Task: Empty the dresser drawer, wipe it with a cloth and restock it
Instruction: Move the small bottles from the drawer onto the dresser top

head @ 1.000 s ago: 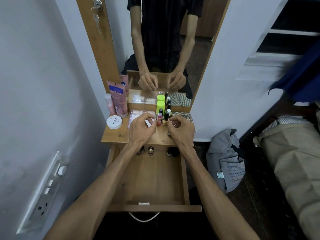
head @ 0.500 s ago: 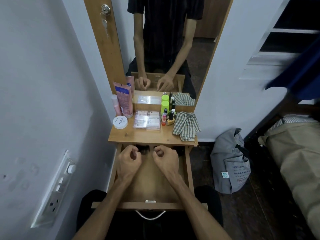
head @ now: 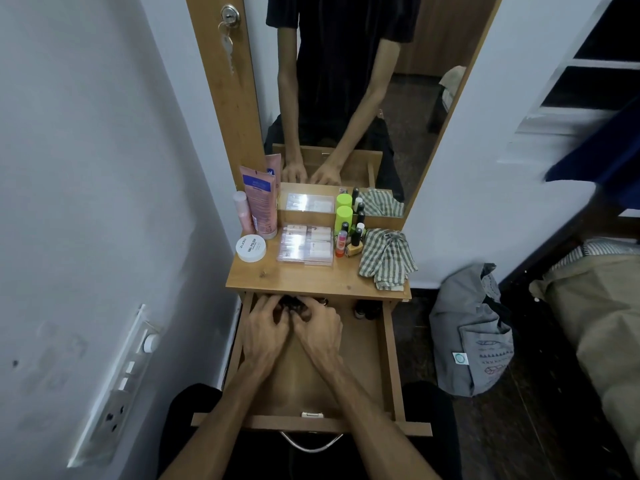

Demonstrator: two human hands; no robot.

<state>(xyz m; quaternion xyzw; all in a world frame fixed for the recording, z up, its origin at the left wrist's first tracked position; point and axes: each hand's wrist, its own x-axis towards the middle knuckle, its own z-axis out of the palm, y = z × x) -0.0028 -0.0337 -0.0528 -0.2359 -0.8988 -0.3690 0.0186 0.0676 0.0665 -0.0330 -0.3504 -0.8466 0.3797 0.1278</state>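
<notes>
One head-worn camera looks forward and steeply down. It sits close above the open wooden drawer (head: 388,358). The mirror (head: 346,81) faces it.

1. Two hands are counted – left hand (head: 266,336) and right hand (head: 317,332) – fingers curled together over something dark, unidentifiable.
2. One drawer (head: 389,362) is counted, around the hands.
3. Two small dark bottles (head: 365,310) are seen just right of the hands.
4. Beyond the hands: one checked cloth (head: 386,259), one white jar (head: 251,248), two pink tubes (head: 259,204), one clear case (head: 305,244), one green-capped bottle (head: 343,218).
5. Small bottles beside the green one – number not countable.
</notes>
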